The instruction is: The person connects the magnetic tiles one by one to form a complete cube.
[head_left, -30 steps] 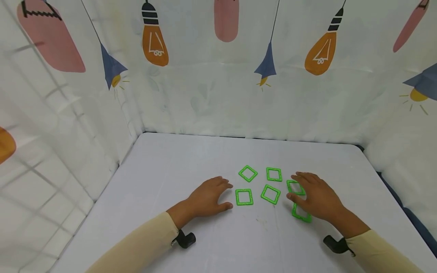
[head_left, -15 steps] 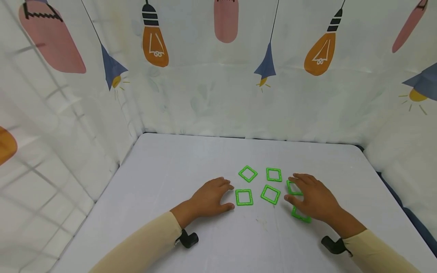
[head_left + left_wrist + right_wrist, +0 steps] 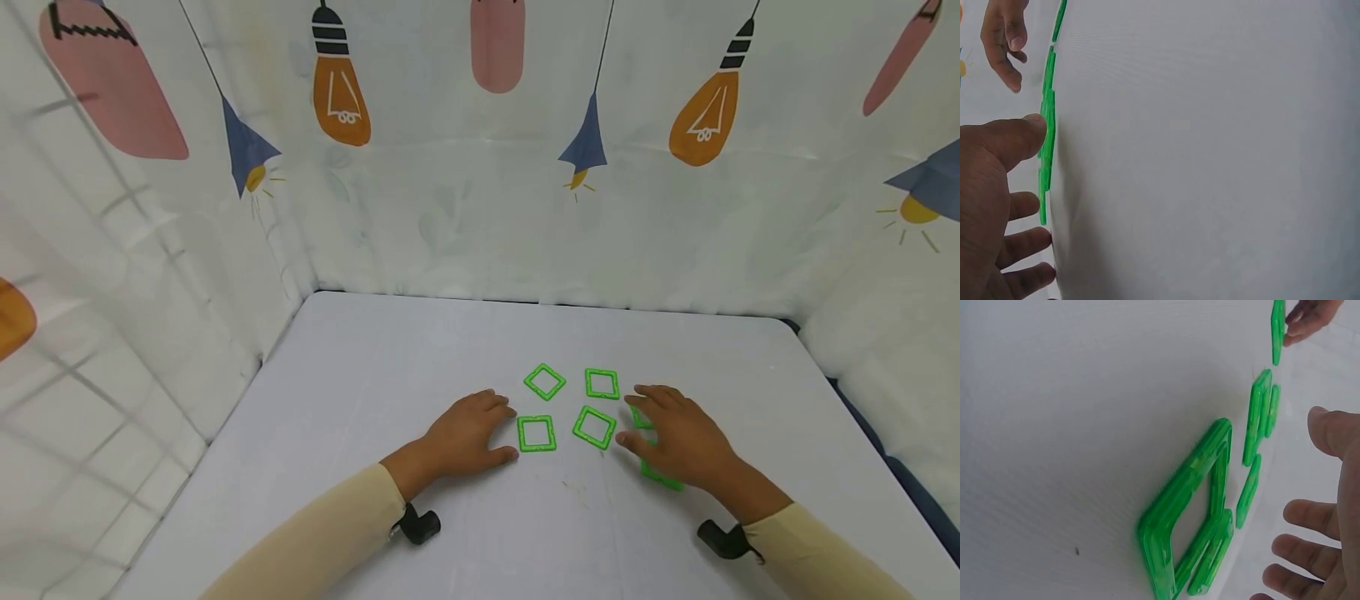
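Observation:
Several green square frames of shiny plastic lie flat on the white table. My left hand hovers beside the lower left frame, fingers spread and holding nothing. Behind that one is a frame turned like a diamond; an upright-set frame and a tilted frame sit to its right. In the head view my right hand partly covers two more: a far right frame and a near right frame. Its relaxed fingers stay apart from the frames in the right wrist view.
The white table has a rounded far corner and a dark edge. A pale cloth wall printed with lamps and bulbs encloses it. A black wrist camera sits on the left wrist, another camera on the right.
My right hand has drifted left and slightly nearer, covering more of the far right frame. My left hand has shifted a little to the right. The green frames stay put.

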A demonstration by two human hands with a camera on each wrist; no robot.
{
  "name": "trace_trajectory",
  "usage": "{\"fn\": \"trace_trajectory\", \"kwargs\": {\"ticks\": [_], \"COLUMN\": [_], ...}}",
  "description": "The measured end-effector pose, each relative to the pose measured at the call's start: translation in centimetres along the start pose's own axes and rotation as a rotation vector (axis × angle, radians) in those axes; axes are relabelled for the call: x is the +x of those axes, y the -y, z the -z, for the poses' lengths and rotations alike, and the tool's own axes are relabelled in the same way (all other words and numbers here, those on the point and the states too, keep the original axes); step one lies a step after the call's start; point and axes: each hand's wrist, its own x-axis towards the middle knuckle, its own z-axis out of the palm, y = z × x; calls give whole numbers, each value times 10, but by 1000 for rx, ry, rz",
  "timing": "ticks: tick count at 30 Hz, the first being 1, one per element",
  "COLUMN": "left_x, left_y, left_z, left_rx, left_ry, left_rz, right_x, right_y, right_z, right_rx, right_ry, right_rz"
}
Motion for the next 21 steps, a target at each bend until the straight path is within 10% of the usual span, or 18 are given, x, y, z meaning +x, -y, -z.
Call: {"fn": "trace_trajectory", "kwargs": {"ticks": [21], "left_x": [7], "left_y": [-4], "left_z": [-5], "left_rx": [36], "left_ry": [20], "left_rz": [23], "right_x": [5], "right_y": [9], "right_z": [-13], "right_rx": [-43], "right_ry": [-1], "right_rz": [42]}}
